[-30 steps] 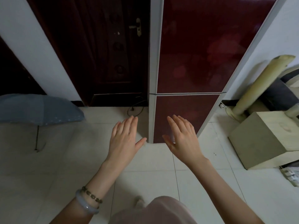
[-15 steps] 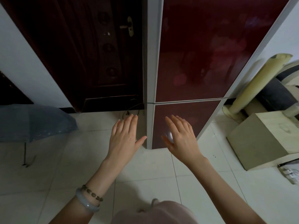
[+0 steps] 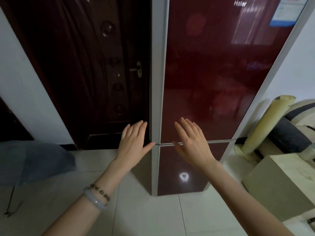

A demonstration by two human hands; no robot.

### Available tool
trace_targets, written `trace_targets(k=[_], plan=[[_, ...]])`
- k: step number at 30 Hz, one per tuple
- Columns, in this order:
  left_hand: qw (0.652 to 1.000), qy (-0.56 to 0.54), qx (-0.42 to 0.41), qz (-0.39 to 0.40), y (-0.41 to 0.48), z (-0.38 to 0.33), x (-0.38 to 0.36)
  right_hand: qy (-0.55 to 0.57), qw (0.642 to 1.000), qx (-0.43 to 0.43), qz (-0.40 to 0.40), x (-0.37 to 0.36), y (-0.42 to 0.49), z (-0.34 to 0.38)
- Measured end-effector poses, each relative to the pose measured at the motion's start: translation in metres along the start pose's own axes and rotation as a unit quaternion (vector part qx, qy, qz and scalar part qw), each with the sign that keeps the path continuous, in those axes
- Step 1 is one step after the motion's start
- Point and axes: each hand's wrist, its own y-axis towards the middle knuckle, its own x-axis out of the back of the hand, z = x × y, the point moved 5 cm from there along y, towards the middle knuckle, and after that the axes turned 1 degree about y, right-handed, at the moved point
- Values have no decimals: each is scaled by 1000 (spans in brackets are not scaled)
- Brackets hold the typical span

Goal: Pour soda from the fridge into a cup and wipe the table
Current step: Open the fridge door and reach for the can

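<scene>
dark red fridge (image 3: 213, 74) stands shut as left hand (image 3: 133, 142) and right hand (image 3: 191, 143) hover before it, fingers spread flat, holding nothing.

Both hands, left hand (image 3: 134, 142) and right hand (image 3: 192, 143), are held flat and empty before the closed dark-red fridge (image 3: 213, 74), fingers spread.
</scene>
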Motion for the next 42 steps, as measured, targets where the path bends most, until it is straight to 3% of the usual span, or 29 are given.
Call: trace_targets(k=[9, 22, 29, 33, 37, 42], plan=[[998, -51, 3, -49, 122, 23, 32, -48, 998, 34, -33, 15, 129, -33], [977, -194, 93, 13, 211, 21, -3, -108, 986, 116, 49, -33, 210, -57], [929, -352, 113, 11, 227, 30, -16, -139, 981, 121, 58, -49, 212, -73], [902, -405, 139, 52, 232, 29, -23, -140, 980, 125, 60, -52, 213, -76], [865, -459, 195, 50, 231, 28, -27, -161, 973, 137, 95, -53, 212, -76], [856, -471, 210, 41, 223, 22, -21, -167, 965, 122, 164, -43, 205, -77]])
